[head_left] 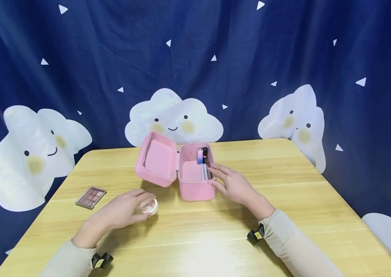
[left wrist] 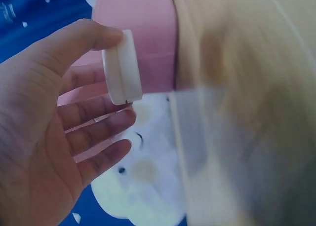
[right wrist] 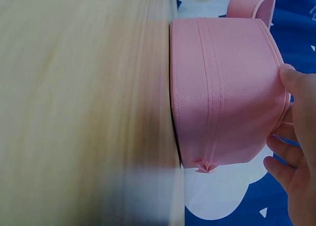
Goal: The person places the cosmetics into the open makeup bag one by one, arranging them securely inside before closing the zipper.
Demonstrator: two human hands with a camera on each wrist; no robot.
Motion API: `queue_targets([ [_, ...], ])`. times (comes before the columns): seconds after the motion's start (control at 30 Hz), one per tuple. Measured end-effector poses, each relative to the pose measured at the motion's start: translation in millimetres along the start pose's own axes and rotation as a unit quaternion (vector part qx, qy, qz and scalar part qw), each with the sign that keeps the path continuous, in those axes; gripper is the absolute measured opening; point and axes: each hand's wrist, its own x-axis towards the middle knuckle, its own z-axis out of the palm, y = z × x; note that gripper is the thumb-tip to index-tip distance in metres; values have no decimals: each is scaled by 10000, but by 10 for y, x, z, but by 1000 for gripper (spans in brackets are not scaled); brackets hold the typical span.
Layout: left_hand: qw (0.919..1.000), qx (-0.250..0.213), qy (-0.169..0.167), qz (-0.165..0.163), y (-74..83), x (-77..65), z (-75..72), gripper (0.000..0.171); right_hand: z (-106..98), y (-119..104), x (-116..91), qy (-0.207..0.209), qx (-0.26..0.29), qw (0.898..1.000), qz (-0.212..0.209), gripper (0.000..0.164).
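Observation:
An open pink makeup case [head_left: 197,191] stands on the table with its lid [head_left: 160,159] folded out to the left. Inside, along the right wall, are a blue-and-pink tube [head_left: 200,156], a black-capped tube [head_left: 205,154] and slim pale sticks [head_left: 204,172]. Between thumb and fingers, my left hand [head_left: 126,209] pinches a small round white compact [head_left: 149,207] with a clear top, left of the case's front; its side shows in the left wrist view [left wrist: 123,70]. My right hand [head_left: 233,184] holds the case's right rim, thumb near the front corner [right wrist: 286,73].
An eyeshadow palette [head_left: 91,197] lies on the wooden table [head_left: 195,238], left of my left hand. Behind the table's far edge hangs a dark blue curtain [head_left: 112,46] with clouds and triangles. The case's lid juts out above the tabletop.

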Motion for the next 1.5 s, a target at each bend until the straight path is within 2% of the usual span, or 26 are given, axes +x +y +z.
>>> queue_targets([
  [0.13, 9996, 60, 109, 239, 179, 103, -113, 48, 4, 12, 1, -27, 0, 10000, 6, 51],
  [0.3, 9951, 265, 343, 892, 413, 300, -233, 45, 26, 27, 1, -34, -48, 10000, -55, 51],
  [0.43, 9898, 407, 553, 1249, 588, 520, -362, 45, 31, 38, 6, 18, -127, 9998, -160, 51],
  [0.53, 9884, 485, 571, 1323, 678, 716, -490, 46, 32, 52, 13, 79, -225, 9994, -244, 50],
  [0.63, 9891, 675, 426, 1234, 717, 916, -593, 48, 41, 73, 14, 102, -364, 9986, -367, 51],
  [0.77, 9925, 835, 60, 889, 729, 1166, -669, 48, 37, 80, 17, 132, -390, 9980, -484, 52],
  [0.9, 9945, 820, -346, 544, 726, 1382, -715, 50, 28, 79, 22, 164, -346, 9979, -516, 50],
  [1.0, 9948, 759, -507, 448, 704, 1520, -738, 51, 32, 84, 27, 131, -370, 9981, -482, 50],
  [1.17, 9957, 573, -628, 370, 642, 1679, -761, 56, 40, 76, 32, 64, -353, 9985, -406, 50],
  [1.3, 9952, 492, -824, 181, 613, 1764, -780, 58, 19, 59, 36, 128, -273, 9987, -413, 50],
  [1.5, 9931, 337, -1122, 71, 582, 1853, -775, 49, 9, 54, 43, 175, -314, 9984, -446, 49],
])
